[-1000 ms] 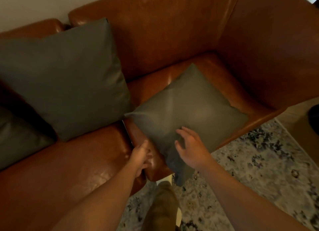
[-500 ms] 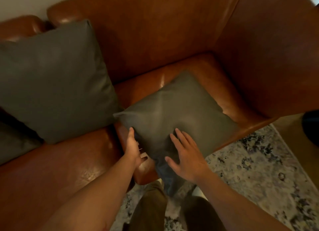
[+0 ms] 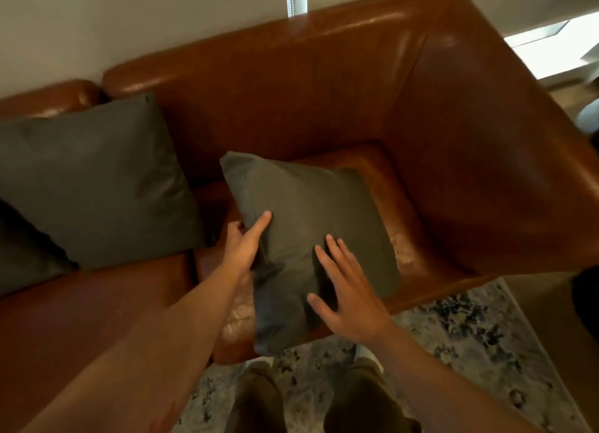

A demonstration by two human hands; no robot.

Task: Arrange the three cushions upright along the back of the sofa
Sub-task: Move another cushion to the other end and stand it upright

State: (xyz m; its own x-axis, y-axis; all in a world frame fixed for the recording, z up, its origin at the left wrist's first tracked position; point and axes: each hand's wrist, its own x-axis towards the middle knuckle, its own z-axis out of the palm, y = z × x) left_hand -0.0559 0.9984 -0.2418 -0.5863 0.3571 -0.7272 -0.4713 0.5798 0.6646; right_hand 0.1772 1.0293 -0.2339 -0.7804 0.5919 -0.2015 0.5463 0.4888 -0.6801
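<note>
A dark grey cushion (image 3: 311, 219) lies tilted on the right seat of the brown leather sofa (image 3: 324, 86), its near corner hanging over the seat's front edge. My left hand (image 3: 244, 241) grips its left edge, thumb on top and fingers underneath. My right hand (image 3: 343, 287) presses flat on its near face with fingers spread. A second grey cushion (image 3: 94, 180) leans upright against the sofa back to the left. A third grey cushion (image 3: 22, 257) shows only partly at the far left edge.
The sofa's right armrest (image 3: 492, 160) rises beside the held cushion. A patterned rug (image 3: 470, 335) covers the floor in front, and my legs (image 3: 324, 400) stand on it. A white wall (image 3: 129, 21) runs behind the sofa.
The cushion has been turned and lifted toward the sofa back. My left hand went from beside its edge to gripping it; my right hand slid further onto its face.
</note>
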